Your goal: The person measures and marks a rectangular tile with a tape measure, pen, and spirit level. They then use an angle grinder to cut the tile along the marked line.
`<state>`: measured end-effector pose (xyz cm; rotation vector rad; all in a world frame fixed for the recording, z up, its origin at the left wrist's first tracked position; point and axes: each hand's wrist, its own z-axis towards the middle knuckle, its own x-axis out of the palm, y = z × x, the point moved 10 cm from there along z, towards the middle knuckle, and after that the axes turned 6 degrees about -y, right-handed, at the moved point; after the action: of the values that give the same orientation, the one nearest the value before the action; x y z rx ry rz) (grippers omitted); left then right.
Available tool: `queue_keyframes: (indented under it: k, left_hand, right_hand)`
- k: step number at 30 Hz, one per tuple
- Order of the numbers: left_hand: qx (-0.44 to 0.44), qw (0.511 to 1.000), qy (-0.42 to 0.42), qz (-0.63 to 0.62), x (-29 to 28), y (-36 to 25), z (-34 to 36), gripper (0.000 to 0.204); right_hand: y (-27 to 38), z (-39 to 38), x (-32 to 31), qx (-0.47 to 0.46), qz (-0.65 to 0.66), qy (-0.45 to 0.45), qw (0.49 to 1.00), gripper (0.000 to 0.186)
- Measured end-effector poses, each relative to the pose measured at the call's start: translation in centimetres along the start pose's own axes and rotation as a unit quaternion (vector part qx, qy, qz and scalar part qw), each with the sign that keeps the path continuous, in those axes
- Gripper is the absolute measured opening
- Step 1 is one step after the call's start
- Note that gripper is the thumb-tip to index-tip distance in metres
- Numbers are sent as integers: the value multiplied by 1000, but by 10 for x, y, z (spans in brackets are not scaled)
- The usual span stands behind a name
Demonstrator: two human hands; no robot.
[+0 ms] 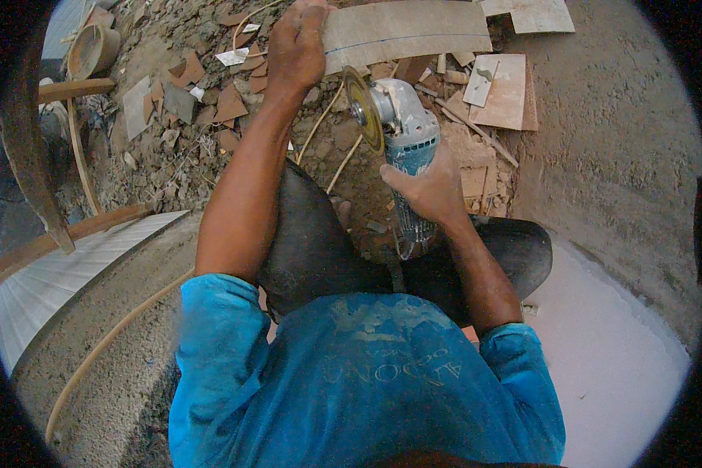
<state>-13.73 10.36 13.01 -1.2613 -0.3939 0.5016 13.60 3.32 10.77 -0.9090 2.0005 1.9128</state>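
Observation:
My left hand [298, 47] is closed on the left end of a long grey-beige tile strip [413, 35], which has a blue line drawn along its length. In my right hand [429, 186] is a dusty teal angle grinder [412, 144], its body pointing away from me. A yellowish round cutting disc [364, 109] sits on the grinder's head, just below the strip's left part and close to my left wrist. Whether the disc touches the strip, or is spinning, I cannot tell. My fingers under the grinder are mostly hidden.
Broken tile pieces [230, 104] and rubble lie on the ground ahead. Cut tiles [498, 93] rest at the right by a rough cement surface [608, 117]. A pale cord [320, 125] runs near my knees. At the left are wooden poles [82, 156], a bucket [93, 51] and a corrugated sheet [78, 273].

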Motion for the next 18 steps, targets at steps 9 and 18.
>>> queue_keyframes:
  k: [9, 18]
  left_hand:
    - [32, 995, -15, 90, -9, 2, -2, 33]
    - [-28, 984, -14, 177, -11, 8, -4, 49]
  right_hand:
    - [4, -1, 5, 4, 21, 15, 1000, 70]
    - [-2, 1, 7, -15, -2, 14, 1000, 94]
